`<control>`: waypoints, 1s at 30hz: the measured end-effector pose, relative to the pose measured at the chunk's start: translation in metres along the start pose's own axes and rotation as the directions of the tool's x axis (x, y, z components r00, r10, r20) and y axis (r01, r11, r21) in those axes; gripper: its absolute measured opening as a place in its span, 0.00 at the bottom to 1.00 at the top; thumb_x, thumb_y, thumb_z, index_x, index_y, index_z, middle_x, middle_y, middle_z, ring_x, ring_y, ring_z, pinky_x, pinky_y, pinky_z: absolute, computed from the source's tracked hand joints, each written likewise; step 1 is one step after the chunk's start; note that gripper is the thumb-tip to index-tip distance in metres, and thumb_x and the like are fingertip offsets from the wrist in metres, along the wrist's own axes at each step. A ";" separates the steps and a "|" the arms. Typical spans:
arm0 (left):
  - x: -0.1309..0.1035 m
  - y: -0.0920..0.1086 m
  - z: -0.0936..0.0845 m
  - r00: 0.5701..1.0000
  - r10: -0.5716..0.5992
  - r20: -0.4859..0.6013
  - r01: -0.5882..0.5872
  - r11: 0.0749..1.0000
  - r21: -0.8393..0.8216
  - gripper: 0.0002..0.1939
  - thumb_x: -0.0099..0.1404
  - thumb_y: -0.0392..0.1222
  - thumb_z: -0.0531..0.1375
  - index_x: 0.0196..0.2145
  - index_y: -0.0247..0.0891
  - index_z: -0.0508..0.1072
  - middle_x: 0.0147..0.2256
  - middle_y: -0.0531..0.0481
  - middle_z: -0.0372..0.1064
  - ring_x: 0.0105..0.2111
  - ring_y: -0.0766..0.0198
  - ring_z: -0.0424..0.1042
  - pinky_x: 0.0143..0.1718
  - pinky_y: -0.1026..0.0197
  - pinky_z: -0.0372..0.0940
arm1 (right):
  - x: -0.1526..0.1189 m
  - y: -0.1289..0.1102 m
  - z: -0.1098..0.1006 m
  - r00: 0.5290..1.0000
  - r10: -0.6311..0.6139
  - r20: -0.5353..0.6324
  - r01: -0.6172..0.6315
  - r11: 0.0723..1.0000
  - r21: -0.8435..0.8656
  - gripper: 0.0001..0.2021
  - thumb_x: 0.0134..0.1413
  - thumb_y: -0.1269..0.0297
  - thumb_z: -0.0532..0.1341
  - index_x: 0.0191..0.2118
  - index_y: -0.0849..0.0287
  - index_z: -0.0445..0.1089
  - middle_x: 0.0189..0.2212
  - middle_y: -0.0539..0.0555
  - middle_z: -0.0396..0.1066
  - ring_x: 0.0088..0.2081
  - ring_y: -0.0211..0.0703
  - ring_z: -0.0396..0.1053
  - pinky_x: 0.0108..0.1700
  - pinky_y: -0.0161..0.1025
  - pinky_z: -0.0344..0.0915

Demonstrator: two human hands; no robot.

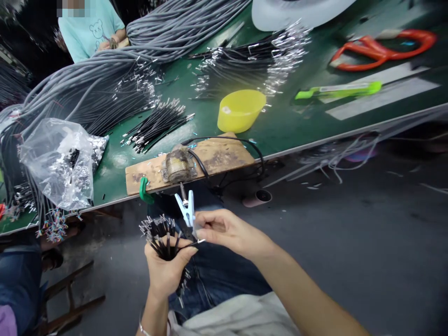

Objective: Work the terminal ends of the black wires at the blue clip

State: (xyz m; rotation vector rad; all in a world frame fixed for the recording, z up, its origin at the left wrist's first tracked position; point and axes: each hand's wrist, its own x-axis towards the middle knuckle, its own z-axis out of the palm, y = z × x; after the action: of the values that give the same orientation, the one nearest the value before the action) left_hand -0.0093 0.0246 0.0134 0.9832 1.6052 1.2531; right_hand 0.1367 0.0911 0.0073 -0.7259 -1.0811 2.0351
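Note:
My left hand [166, 268] is wrapped round a bundle of short black cables [163, 235], their stripped silvery ends pointing up. One black cable sticks out sideways past the thumb, its white tip [201, 241] just below my right fingers. My right hand [222, 231] is closed in a pinch beside the jaws of a light blue clothespin [189, 210]; what lies between its fingertips is hidden. The clothespin hangs from the shaft [182, 190] of a small, grimy motor [178, 165], which is fixed on a wooden board [224, 156].
A green clamp [144, 190] grips the board at the table's edge. On the green table [280, 130] are cut black cables [157, 126], a yellow cup [241, 111], red-handled scissors [381, 50], a green cutter [339, 90] and a plastic bag [58, 161]. Across it stands another person [93, 28].

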 end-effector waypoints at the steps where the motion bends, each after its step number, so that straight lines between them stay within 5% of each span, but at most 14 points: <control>1: -0.002 0.001 0.000 1.000 -0.007 -0.019 0.007 1.000 0.008 0.06 0.42 0.42 0.69 0.17 0.40 0.75 0.17 0.49 0.69 0.19 0.60 0.66 0.22 0.57 0.63 | 0.004 -0.003 0.000 0.999 -0.019 -0.043 0.020 1.000 0.012 0.15 0.40 0.53 0.67 0.22 0.61 0.71 0.19 0.48 0.64 0.23 0.36 0.59 0.27 0.35 0.56; 4: -0.005 0.004 -0.001 0.997 0.014 -0.080 -0.013 1.000 0.018 0.07 0.41 0.42 0.69 0.17 0.40 0.74 0.17 0.50 0.69 0.21 0.59 0.67 0.26 0.55 0.65 | 0.020 -0.007 0.008 0.985 -0.089 -0.145 0.108 0.985 0.132 0.18 0.40 0.48 0.66 0.25 0.61 0.74 0.20 0.50 0.67 0.25 0.37 0.61 0.28 0.35 0.58; 8: 0.008 0.006 -0.008 0.995 0.040 -0.094 -0.039 0.999 0.011 0.06 0.40 0.37 0.69 0.16 0.40 0.75 0.17 0.50 0.68 0.24 0.57 0.70 0.30 0.55 0.67 | 0.036 -0.006 0.026 0.988 -0.092 -0.121 0.130 0.923 0.363 0.19 0.38 0.47 0.67 0.23 0.62 0.74 0.19 0.51 0.68 0.23 0.35 0.61 0.26 0.33 0.58; 11: 0.029 0.009 -0.012 0.998 -0.069 0.000 0.069 0.997 0.031 0.10 0.33 0.32 0.71 0.13 0.39 0.72 0.13 0.52 0.66 0.19 0.58 0.69 0.22 0.57 0.66 | 0.040 0.000 0.033 0.986 -0.093 -0.135 0.148 0.861 0.487 0.18 0.37 0.49 0.68 0.22 0.61 0.74 0.19 0.50 0.68 0.23 0.34 0.61 0.27 0.33 0.59; 15: 0.043 0.011 -0.010 0.978 -0.158 0.140 0.156 0.988 0.023 0.10 0.36 0.35 0.70 0.12 0.39 0.71 0.10 0.53 0.63 0.12 0.61 0.64 0.14 0.60 0.61 | 0.042 0.008 0.034 0.994 -0.054 -0.091 0.098 0.790 0.605 0.18 0.36 0.49 0.69 0.24 0.62 0.75 0.21 0.50 0.70 0.22 0.33 0.62 0.25 0.31 0.58; 20: 0.029 0.006 -0.007 0.995 0.053 0.087 -0.058 0.997 0.058 0.08 0.39 0.39 0.70 0.14 0.39 0.73 0.12 0.52 0.66 0.13 0.61 0.66 0.16 0.60 0.62 | 0.045 0.019 0.024 0.995 0.020 -0.093 0.049 0.733 0.678 0.19 0.35 0.46 0.68 0.26 0.59 0.76 0.24 0.51 0.73 0.24 0.35 0.64 0.28 0.32 0.61; 25: 0.005 -0.002 -0.003 0.989 0.121 -0.086 -0.114 0.990 0.084 0.05 0.46 0.42 0.67 0.20 0.39 0.77 0.20 0.45 0.73 0.26 0.54 0.72 0.31 0.52 0.67 | 0.028 0.033 0.006 0.961 -0.041 -0.273 0.176 0.854 0.490 0.17 0.37 0.48 0.68 0.26 0.58 0.75 0.18 0.48 0.66 0.21 0.34 0.60 0.27 0.33 0.59; 28: -0.004 -0.002 0.001 0.997 0.008 -0.072 -0.006 1.000 0.017 0.09 0.48 0.46 0.67 0.25 0.37 0.79 0.18 0.47 0.70 0.17 0.63 0.66 0.19 0.60 0.62 | 0.009 0.034 0.003 0.873 -0.235 -0.428 0.318 0.939 0.132 0.11 0.43 0.55 0.67 0.24 0.58 0.72 0.20 0.48 0.65 0.24 0.36 0.60 0.26 0.34 0.57; 30: -0.007 -0.001 0.003 0.995 -0.085 -0.042 0.084 0.996 -0.027 0.12 0.52 0.48 0.64 0.29 0.35 0.80 0.14 0.51 0.65 0.12 0.71 0.56 0.13 0.66 0.54 | -0.002 0.029 0.008 0.770 -0.469 -0.432 0.414 0.883 -0.222 0.07 0.49 0.64 0.64 0.23 0.58 0.70 0.20 0.48 0.63 0.25 0.37 0.59 0.27 0.35 0.56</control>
State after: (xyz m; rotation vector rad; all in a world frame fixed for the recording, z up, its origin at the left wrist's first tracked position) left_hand -0.0040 0.0190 0.0127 0.8691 1.6436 1.2413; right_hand 0.1223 0.0742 -0.0134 -0.8748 -0.9652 1.3041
